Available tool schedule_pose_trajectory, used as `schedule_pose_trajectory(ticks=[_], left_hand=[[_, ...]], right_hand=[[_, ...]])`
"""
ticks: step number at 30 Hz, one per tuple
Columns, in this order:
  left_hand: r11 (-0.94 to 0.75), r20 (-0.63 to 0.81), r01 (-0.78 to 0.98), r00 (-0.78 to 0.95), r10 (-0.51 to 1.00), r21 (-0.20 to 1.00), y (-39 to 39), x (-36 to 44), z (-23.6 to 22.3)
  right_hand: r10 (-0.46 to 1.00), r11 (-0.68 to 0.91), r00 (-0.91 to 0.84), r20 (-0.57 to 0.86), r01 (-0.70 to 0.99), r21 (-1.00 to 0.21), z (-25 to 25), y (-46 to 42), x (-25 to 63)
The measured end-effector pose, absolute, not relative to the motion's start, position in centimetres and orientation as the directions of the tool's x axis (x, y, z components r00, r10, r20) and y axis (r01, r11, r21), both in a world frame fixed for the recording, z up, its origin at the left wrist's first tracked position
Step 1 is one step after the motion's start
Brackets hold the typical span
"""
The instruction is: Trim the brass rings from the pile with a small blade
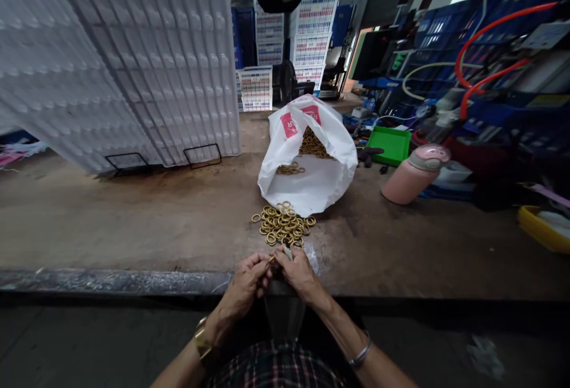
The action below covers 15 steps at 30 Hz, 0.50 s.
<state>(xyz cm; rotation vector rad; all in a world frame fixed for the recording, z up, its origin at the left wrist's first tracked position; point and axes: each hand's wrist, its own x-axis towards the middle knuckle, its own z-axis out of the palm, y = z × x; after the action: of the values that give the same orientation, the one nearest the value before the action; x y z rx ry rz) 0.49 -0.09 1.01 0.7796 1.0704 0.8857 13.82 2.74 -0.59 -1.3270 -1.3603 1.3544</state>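
At the table's front edge my left hand point(249, 276) pinches a small brass ring point(271, 259) between thumb and fingers. Close beside it, my right hand point(299, 274) is closed around a small tool with a pale body point(288, 252) and a dark end; its exact kind is too small to tell. Just beyond both hands lies a loose pile of brass rings point(285, 224). Behind the pile, a white plastic bag point(312, 189) lies on its side, its mouth facing me, with many more rings inside.
White ribbed trays point(178, 67) stand upright on wire stands at left. On the right are a pink bottle point(412, 177), a green tray point(389, 144), a yellow container point(543, 230) and a red hose point(463, 55). White crates point(314, 34) are stacked behind the wooden table point(133, 221).
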Motion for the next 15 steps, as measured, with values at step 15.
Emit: schedule_pose_trajectory(ticks=[15], left_hand=[[0.378,-0.318,-0.296,0.233,0.919,0.877,-0.5,-0.3,0.9]], right_hand=[[0.967,0.173,-0.248,0.054,0.489,-0.855,0.4,2.4,13.8]])
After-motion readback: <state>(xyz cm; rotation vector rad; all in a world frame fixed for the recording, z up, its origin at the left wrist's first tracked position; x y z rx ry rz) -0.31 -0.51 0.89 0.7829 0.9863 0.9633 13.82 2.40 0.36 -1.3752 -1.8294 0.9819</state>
